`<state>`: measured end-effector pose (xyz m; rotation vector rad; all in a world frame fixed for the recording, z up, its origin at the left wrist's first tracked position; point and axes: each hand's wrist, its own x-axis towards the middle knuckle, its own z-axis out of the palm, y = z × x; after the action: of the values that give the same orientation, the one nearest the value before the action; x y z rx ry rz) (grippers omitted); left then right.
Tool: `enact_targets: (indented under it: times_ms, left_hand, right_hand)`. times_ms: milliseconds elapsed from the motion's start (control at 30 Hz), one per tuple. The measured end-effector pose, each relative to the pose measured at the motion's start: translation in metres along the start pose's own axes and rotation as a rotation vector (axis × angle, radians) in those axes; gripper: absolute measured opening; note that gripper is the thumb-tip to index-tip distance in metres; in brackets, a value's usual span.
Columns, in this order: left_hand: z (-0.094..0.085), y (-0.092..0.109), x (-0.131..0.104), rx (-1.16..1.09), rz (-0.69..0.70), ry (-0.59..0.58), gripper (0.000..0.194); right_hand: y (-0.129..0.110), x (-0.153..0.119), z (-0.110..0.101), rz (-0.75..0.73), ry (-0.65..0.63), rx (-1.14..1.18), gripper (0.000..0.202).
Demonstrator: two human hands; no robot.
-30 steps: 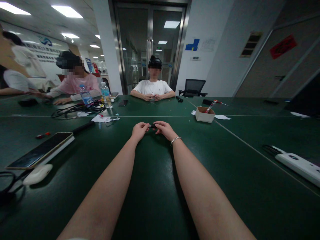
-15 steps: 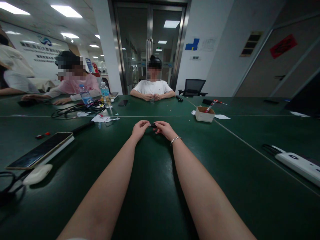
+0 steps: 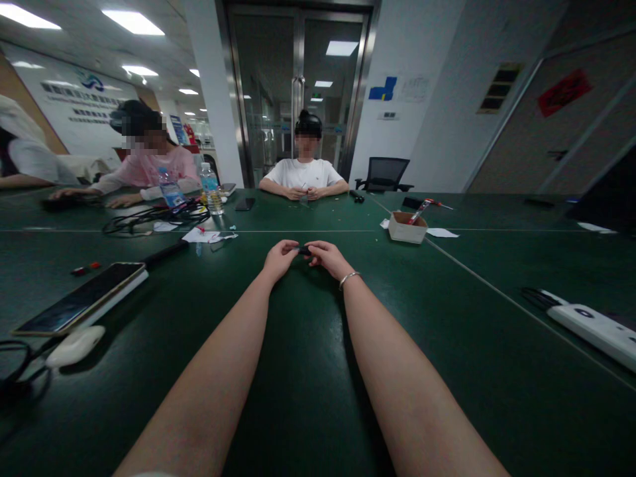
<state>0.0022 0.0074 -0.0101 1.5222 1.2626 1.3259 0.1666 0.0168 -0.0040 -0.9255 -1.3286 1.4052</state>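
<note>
Both arms reach forward over the dark green table point(image 3: 308, 344). A small black object point(image 3: 304, 250) is between my fingertips, just above the table. My right hand point(image 3: 326, 257), with a silver bangle at the wrist, pinches its right part. The fingers of my left hand point(image 3: 281, 257) are pinched together at its left end; a small light spot shows there, too tiny to identify. The fingers cover much of the object.
A phone point(image 3: 84, 298) and white mouse point(image 3: 75, 347) lie left. Cables point(image 3: 149, 217), bottles point(image 3: 211, 189) and paper point(image 3: 201, 236) are farther left. A small box point(image 3: 407, 228) and power strip point(image 3: 596, 328) are right. Several people sit around the table.
My hands have barely moved; the light part at my left fingertips shows less now. At the far left, a person's upper body has shifted.
</note>
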Motion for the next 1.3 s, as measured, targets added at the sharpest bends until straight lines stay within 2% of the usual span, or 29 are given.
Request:
enact_targets:
  times_ms: [133, 233, 533, 1033, 1167, 1300]
  left_hand:
    - [0.001, -0.001, 0.001, -0.017, -0.062, 0.001, 0.025]
    - [0.001, -0.001, 0.001, 0.001, -0.016, 0.012, 0.023]
    - [0.000, 0.004, -0.002, 0.009, -0.019, 0.015, 0.023]
    - [-0.001, 0.000, 0.001, 0.023, -0.038, 0.003, 0.024]
    - [0.000, -0.004, 0.003, 0.048, -0.007, 0.000, 0.023]
    - [0.000, -0.008, 0.004, -0.006, -0.011, -0.014, 0.023]
  right_hand:
    - [0.000, 0.000, -0.001, -0.003, -0.005, -0.004, 0.012]
    - [0.001, 0.000, -0.001, -0.007, -0.009, -0.002, 0.012]
    - [0.003, 0.002, -0.003, -0.016, -0.021, -0.001, 0.014]
    - [-0.001, 0.000, -0.001, -0.014, -0.020, -0.019, 0.014]
    - [0.001, 0.000, -0.001, -0.018, -0.019, -0.020, 0.014]
    - [0.002, 0.001, -0.002, -0.017, -0.019, -0.022, 0.014]
